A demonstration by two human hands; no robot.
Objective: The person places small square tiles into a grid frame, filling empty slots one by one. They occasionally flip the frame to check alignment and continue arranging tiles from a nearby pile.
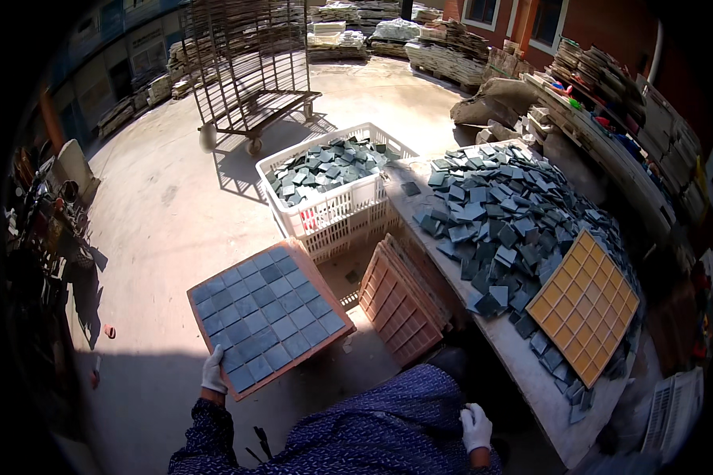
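At the lower left, my left hand [212,372], in a white glove, grips the near left corner of a reddish-brown tray [330,336]. Rows of square blue-grey stone tiles [265,297] fill that tray, laid flat with thin gaps between them. What supports the tray from below is hidden. My right hand [475,429], also gloved, is beside my patterned blue garment, left of the table's near end. Its fingers are curled in, and nothing shows in them. A yellow grid tray [586,305] with bare square compartments lies tilted on a heap of loose tiles [503,226].
The long table [523,368] at right bears the tile heap. Beyond the filled tray is a white plastic crate [348,202] of tiles, on another crate. Several brown grid trays [400,301] lean beside the table. A wheeled metal cage cart [253,103] and stone stacks [451,51] stand farther off.
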